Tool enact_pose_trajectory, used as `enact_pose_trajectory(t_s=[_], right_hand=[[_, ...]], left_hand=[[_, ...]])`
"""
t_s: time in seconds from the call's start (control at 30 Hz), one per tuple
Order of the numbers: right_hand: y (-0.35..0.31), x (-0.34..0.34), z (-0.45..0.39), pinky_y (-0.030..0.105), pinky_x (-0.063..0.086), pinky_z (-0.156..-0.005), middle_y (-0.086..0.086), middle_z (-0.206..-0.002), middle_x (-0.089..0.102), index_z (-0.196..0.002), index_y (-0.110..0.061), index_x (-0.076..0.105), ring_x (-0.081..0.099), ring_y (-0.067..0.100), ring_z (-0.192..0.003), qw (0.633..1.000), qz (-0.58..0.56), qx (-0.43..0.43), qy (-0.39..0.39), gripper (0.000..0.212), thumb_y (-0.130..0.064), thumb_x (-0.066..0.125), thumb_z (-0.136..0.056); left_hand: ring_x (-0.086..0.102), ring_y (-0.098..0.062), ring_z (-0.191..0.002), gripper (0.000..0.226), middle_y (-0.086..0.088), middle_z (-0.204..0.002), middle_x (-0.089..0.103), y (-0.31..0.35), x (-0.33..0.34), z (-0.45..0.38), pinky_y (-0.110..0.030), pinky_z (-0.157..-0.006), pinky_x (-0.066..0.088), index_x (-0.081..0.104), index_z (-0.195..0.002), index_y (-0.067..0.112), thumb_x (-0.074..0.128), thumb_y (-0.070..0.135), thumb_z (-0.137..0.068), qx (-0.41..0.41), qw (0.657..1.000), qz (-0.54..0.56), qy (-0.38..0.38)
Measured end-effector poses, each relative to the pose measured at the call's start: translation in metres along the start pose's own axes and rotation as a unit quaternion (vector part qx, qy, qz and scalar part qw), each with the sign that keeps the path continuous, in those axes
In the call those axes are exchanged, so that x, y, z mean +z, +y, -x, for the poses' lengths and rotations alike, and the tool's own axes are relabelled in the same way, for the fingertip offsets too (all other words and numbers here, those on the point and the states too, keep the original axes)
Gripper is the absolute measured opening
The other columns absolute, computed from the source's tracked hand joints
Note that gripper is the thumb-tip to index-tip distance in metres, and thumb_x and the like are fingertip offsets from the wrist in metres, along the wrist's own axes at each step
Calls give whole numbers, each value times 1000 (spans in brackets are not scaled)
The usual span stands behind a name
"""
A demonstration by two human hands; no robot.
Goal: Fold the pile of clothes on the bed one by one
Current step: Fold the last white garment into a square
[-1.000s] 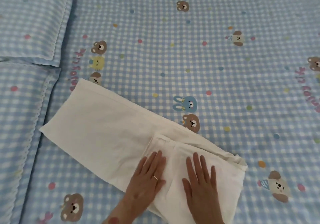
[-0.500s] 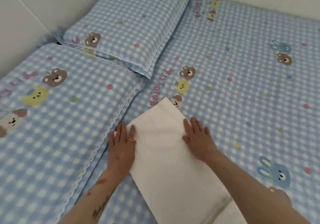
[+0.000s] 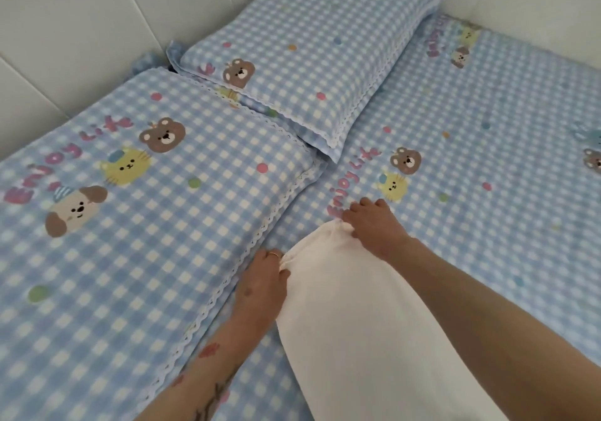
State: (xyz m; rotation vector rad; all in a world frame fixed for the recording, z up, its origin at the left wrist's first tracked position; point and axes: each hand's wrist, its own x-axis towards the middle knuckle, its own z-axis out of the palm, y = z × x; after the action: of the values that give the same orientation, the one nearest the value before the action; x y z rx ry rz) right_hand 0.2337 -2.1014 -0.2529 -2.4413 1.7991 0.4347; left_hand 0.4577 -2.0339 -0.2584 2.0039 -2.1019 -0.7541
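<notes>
A long white garment point(image 3: 354, 323) lies on the blue checked bed sheet point(image 3: 487, 225), running from the bottom of the view up to its far end near the pillows. My left hand point(image 3: 263, 281) pinches the far end's left corner, where the cloth bunches. My right hand point(image 3: 374, 225) grips the far end's right corner with curled fingers. The far end is lifted a little and curls over. The garment's near end is out of view under my right forearm.
Two pillows in matching blue checked covers lie at the left, the near pillow point(image 3: 130, 209) and the far pillow point(image 3: 309, 47). A white padded wall point(image 3: 81, 30) stands behind them. More sheet stretches to the right.
Both hands went from pressing flat on the garment to taking hold of its far corners, and the far end has lifted and bunched. The view has moved in closer.
</notes>
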Motion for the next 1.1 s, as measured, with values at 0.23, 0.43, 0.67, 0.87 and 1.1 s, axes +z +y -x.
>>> enact_pose_trajectory(t_s=[0.23, 0.43, 0.67, 0.87, 1.1], right_hand=[[44, -33, 182, 30, 32, -77, -4, -86, 59, -82, -19, 61, 56, 18, -78, 971, -176, 27, 157, 18, -4, 60, -73], [47, -4, 359, 33, 43, -72, -3, -81, 63, -75, -17, 66, 62, 20, -70, 983, -135, 78, 97, 34, 6, 80, -54], [24, 44, 524, 27, 37, -72, -4, -74, 56, -73, -14, 59, 58, 18, -64, 963, -173, 189, 85, 43, 13, 66, -39], [-2, 80, 603, 31, 51, -62, -3, -70, 56, -70, -14, 59, 56, 17, -59, 940, -188, 274, 78, 46, 13, 78, -38], [-68, 112, 602, 50, 32, -109, 15, -137, 51, -122, -5, 58, 39, 31, -135, 825, -250, 490, 129, 49, 5, 39, -78]], left_hand=[[54, -2, -79, 8, 19, -86, 50, 64, -22, 137, -6, -67, 36, 65, -89, 25, 67, 21, -82, 156, 971, 179, -21], [64, -15, -82, 18, -2, -88, 63, 118, 33, 263, -19, -69, 52, 70, -90, 18, 67, 19, -72, 284, 926, 118, -216], [60, -9, -98, 27, 15, -104, 49, 144, 89, 372, -4, -71, 38, 59, -107, 28, 47, 43, -88, 263, 888, 113, -359], [56, -1, -47, 47, 8, -72, 52, 174, 129, 456, -13, -41, 41, 66, -52, 24, 87, 40, -13, 356, 862, -68, -356], [60, -19, -113, 47, -5, -125, 62, 169, 132, 430, -29, -93, 48, 65, -120, 14, 34, 40, -97, 422, 855, -16, -301]])
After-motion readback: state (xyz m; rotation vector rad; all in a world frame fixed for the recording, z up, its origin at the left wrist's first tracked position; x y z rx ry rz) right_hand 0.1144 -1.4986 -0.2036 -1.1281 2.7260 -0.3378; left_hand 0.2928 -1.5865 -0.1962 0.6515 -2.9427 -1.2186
